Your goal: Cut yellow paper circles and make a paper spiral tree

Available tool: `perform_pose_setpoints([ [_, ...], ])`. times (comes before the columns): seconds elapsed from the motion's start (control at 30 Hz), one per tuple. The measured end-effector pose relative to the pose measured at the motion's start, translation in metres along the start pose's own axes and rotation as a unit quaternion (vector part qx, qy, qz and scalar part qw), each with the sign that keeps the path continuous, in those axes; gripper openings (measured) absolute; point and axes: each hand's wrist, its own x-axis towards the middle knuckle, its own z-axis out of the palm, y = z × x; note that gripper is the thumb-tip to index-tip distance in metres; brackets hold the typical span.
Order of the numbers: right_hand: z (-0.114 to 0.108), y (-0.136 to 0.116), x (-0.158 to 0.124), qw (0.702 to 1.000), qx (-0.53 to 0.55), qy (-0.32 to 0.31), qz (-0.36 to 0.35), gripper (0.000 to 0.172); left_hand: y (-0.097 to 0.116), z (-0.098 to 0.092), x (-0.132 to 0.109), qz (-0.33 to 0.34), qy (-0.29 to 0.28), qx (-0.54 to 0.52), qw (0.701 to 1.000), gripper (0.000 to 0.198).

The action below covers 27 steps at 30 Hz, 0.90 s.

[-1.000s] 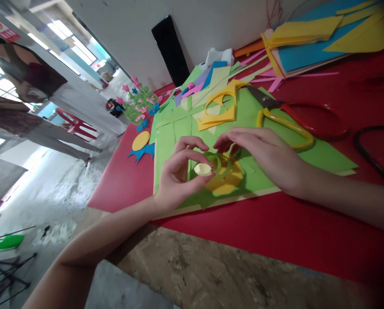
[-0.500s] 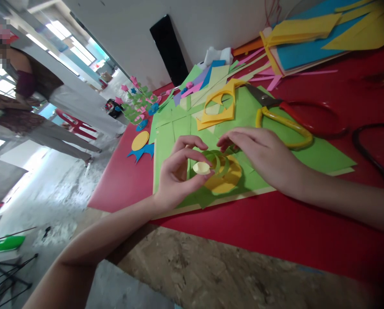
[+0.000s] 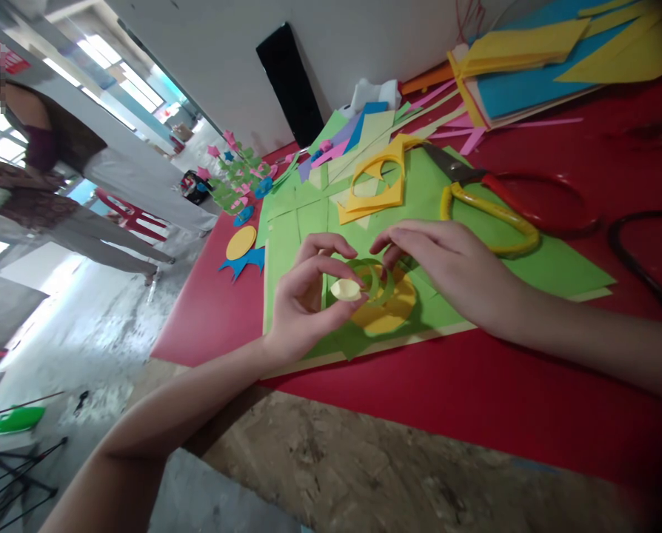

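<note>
My left hand [image 3: 312, 300] pinches a curled green paper strip [image 3: 375, 277] between thumb and fingers. A small pale yellow paper piece [image 3: 346, 289] shows at those same fingertips. From the right, my right hand [image 3: 436, 255] has its bent fingertips on the far end of the curl; its thumb is partly hidden. Below the curl, a yellow paper disc [image 3: 389, 307] lies on green paper sheets [image 3: 298, 222]. Just beyond my right hand rest scissors [image 3: 475, 181] with one red and one yellow handle.
A yellow paper offcut [image 3: 375, 185] with a round hole lies behind my hands. Paper flowers [image 3: 236, 174], a yellow disc [image 3: 241, 243] and a blue paper piece [image 3: 245, 264] sit at the left. A black panel [image 3: 291, 85] leans on the wall. Two people stand at far left.
My right fingertips have moved slightly left and down onto the green curl. My left hand stays almost in place.
</note>
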Motion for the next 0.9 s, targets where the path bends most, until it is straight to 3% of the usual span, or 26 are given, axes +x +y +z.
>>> perform_pose_setpoints([
  [0.3, 0.0024, -0.0020, -0.0028, 0.993, -0.118, 0.013, -0.007, 0.042, -0.0015, 0.0001, -0.0019, 0.004, -0.002, -0.018, 1.000, 0.013],
  [0.53, 0.0012, -0.0021, -0.0015, 0.995, -0.098, -0.004, -0.035, 0.033, -0.0022, -0.0002, -0.0010, 0.009, -0.002, -0.003, 1.000, 0.013],
  [0.9, 0.0013, -0.0018, -0.0018, 1.000, -0.021, 0.003, 0.015, 0.014, -0.0016, 0.0001, -0.0010, 0.007, -0.001, -0.015, 1.000, 0.014],
])
